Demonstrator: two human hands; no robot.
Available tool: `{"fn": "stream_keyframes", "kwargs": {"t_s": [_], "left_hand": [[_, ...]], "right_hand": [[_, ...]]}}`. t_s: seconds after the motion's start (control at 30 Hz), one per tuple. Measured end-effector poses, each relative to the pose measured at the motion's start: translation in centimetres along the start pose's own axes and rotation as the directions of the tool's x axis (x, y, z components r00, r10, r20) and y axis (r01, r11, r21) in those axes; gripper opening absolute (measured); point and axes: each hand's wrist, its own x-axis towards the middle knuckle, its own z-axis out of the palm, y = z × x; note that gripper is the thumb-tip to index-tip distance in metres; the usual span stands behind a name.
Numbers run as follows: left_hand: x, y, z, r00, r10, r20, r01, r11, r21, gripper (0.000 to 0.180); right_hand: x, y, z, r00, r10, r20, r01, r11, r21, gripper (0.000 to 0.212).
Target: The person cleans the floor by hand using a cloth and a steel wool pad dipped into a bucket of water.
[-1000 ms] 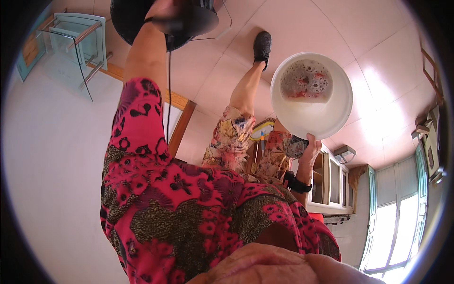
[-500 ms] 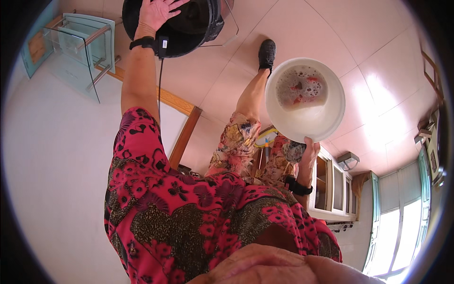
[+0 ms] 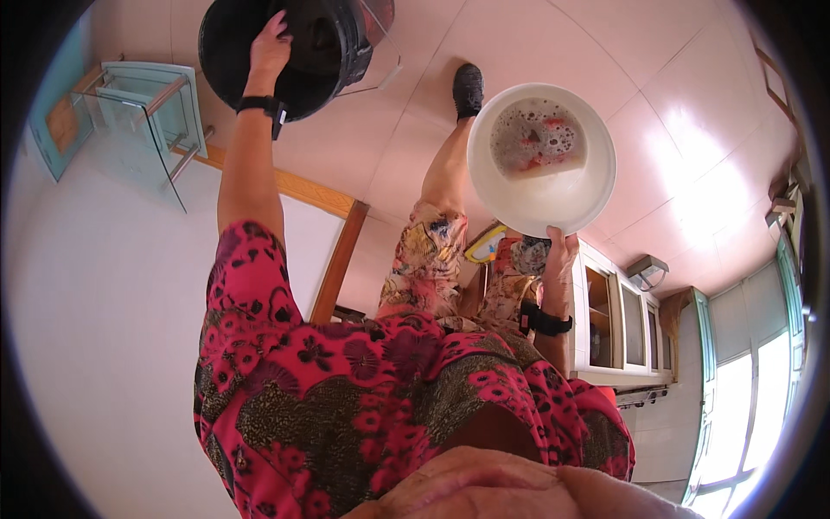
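My right hand [image 3: 560, 259] is closed on the near rim of a round white basin [image 3: 553, 203], which it holds up off the floor. The basin is tilted, so cloudy, foamy water [image 3: 532, 143] with several red pieces gathers toward its far side. What the red pieces are I cannot make out. Over the mouth of a large black bucket [image 3: 346, 52] at the far left is my left hand [image 3: 271, 52], its fingers curled together with nothing visible in them. The bucket's inside is dark and its contents cannot be made out.
A glass-shelved stand [image 3: 147, 112] with metal posts is at the left, by a white surface [image 3: 112, 329] with wooden edging. My black shoe [image 3: 468, 89] rests on pink floor tiles. White cabinets [image 3: 618, 320] line the right, near bright windows [image 3: 743, 415].
My left hand has gone from spread fingers to curled ones over the bucket. The basin stays in my right hand, slightly higher and further left in view as the whole view shifts.
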Motion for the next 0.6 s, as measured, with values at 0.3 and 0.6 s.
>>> {"fn": "stream_keyframes", "kwargs": {"t_s": [0.3, 0.6], "left_hand": [[-3.4, 6.6, -1.7, 0.950, -0.300, 0.089, 0.294, 0.764, -0.575, 0.049], [-3.1, 10.4, -6.5, 0.816, -0.316, 0.483, 0.567, 0.600, -0.565, 0.095]], "right_hand": [[1.4, -0.1, -2.9, 0.999, -0.038, 0.010, 0.038, 0.999, -0.002, 0.039], [6.7, 4.7, -3.4, 1.000, 0.004, -0.021, -0.002, 0.995, 0.105, 0.033]]}}
